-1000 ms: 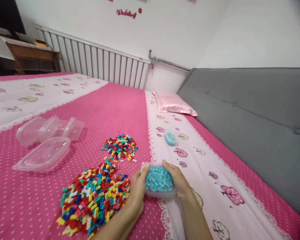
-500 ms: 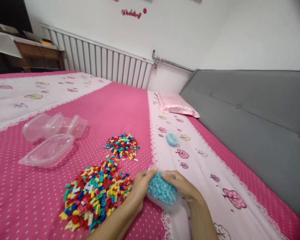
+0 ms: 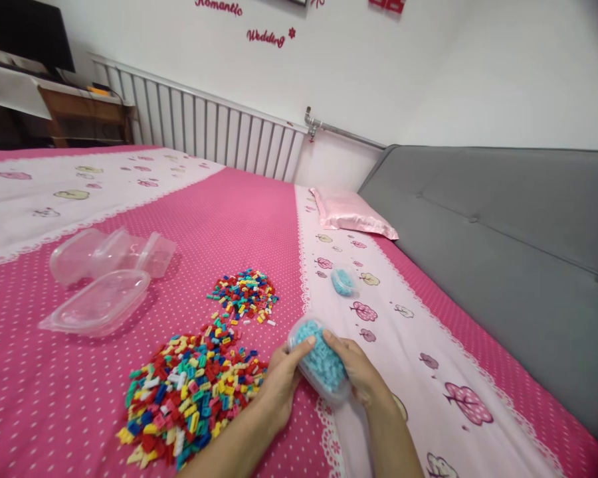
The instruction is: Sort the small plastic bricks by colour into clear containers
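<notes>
Both hands [image 3: 283, 380] [image 3: 357, 370] clasp a blue-filled tub [image 3: 331, 396] — half-curled, it seems.

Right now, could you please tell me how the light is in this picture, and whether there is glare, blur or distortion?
Head view: soft light without hard shadows; head view: pale glints on the clear containers, sheen on the pink pillow; head view: blue pieces between the hands slightly soft; head view: grey headboard apparently stretched toward the right edge, top right corner darkened.
</notes>
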